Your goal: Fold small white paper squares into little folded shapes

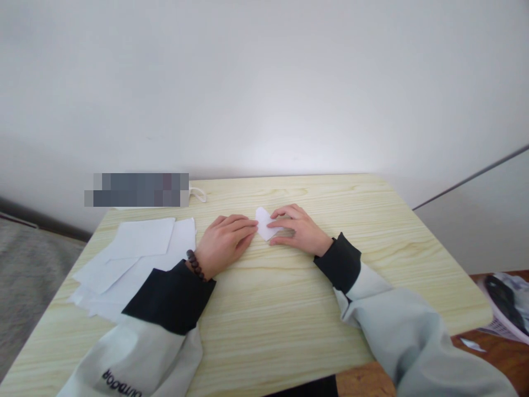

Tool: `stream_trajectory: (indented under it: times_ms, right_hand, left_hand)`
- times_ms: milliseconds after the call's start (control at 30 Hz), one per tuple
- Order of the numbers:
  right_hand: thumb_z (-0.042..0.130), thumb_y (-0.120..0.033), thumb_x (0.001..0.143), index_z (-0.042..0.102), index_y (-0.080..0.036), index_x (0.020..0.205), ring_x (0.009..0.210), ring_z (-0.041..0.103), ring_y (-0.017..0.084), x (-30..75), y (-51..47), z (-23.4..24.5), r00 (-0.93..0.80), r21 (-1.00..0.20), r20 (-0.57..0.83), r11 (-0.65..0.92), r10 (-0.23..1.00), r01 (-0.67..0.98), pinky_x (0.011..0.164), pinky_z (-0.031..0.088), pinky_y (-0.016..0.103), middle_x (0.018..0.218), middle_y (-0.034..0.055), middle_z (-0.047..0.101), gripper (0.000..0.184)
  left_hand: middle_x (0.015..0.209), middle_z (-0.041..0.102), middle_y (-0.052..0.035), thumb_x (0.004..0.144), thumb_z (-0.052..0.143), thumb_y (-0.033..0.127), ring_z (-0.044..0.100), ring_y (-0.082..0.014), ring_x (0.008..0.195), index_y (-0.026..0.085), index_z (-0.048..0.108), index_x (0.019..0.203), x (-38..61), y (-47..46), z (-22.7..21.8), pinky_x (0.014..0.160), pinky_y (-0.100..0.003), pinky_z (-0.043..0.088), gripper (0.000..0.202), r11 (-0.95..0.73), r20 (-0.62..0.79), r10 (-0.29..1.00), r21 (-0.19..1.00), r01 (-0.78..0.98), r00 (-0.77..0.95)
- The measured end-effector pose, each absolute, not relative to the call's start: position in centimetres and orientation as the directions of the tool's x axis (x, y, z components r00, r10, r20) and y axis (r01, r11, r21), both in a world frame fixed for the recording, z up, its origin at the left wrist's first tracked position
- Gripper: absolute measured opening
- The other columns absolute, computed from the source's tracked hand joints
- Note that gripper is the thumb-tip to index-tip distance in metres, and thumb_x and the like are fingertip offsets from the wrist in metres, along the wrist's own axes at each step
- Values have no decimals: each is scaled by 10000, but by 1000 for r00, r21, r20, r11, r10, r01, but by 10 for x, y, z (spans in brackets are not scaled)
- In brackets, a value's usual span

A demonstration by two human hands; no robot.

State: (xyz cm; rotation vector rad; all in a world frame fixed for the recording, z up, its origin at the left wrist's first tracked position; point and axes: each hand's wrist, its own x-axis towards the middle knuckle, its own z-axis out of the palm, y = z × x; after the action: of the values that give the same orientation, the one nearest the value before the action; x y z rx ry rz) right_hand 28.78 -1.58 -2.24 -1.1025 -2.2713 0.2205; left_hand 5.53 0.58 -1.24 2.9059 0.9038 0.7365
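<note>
A small piece of folded white paper [263, 223] with angled edges lies on the wooden table [264, 320]. My left hand [225, 240] has its fingers pressed together, their tips gripping the paper's left edge. From the other side, my right hand [300, 229] holds the paper between its thumb and fingers, which bend over its right part. That part of the paper is partly hidden. A dark bead bracelet [195, 264] circles my left wrist.
Several loose white sheets [144, 237] overlap on the table's left side. Behind them, a blurred-out object [138, 191] with a white loop stands near the wall [289, 99]. A basket [502, 328] with cloth and a white scrap [472, 345] are on the floor at right.
</note>
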Motion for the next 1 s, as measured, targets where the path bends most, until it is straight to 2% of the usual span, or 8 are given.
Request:
stream_trajectory:
  times_ms: [133, 300, 567, 700, 800, 1000]
  right_hand:
    - [645, -383, 803, 718, -236, 874, 890, 568, 169, 286, -15, -22, -507, -355, 469, 680, 724, 642, 826, 433, 336, 939, 35, 681, 179]
    - [538, -342, 889, 692, -201, 842, 853, 573, 162, 283, -16, -22, -535, -323, 454, 692, 712, 646, 801, 433, 323, 902, 35, 696, 214]
    - [500, -275, 910, 621, -169, 837, 867, 552, 159, 277, -17, -19, -494, -427, 418, 645, 762, 634, 833, 453, 309, 898, 59, 646, 176]
    - [591, -337, 852, 648, -188, 866, 915, 554, 159, 280, -16, -20, -526, -463, 419, 672, 741, 578, 856, 456, 310, 960, 49, 644, 159]
    - [637, -367, 810, 672, -203, 937, 936, 560, 170, 282, -15, -21, -549, -432, 436, 701, 713, 568, 857, 461, 322, 1000, 49, 647, 211]
    - [519, -304, 900, 677, -200, 885, 868, 570, 159, 278, -19, -19, -583, -340, 449, 732, 678, 590, 806, 479, 306, 941, 34, 680, 189]
  left_hand:
    - [1077, 693, -34, 901, 469, 264, 591, -193, 1020, 220, 682, 990, 55, 6, -14, 815, -345, 443, 235, -845, 425, 524, 149, 514, 738]
    - [1052, 699, -35, 902, 478, 269, 583, -193, 1023, 209, 673, 1016, 55, 6, -15, 819, -343, 447, 234, -836, 428, 538, 156, 527, 726]
    - [969, 677, -58, 903, 492, 288, 598, -187, 939, 223, 687, 979, 57, 5, -17, 772, -328, 460, 219, -822, 451, 542, 110, 558, 709]
    - [944, 670, -45, 908, 492, 301, 601, -180, 928, 229, 694, 931, 56, 5, -20, 767, -316, 454, 216, -816, 466, 548, 115, 567, 694]
    - [940, 670, -42, 909, 492, 306, 595, -182, 932, 224, 696, 924, 56, 6, -21, 769, -315, 450, 220, -822, 471, 543, 129, 555, 695]
    - [952, 669, -38, 901, 505, 299, 585, -186, 939, 223, 696, 927, 57, 6, -21, 772, -316, 442, 207, -826, 467, 543, 143, 546, 698]
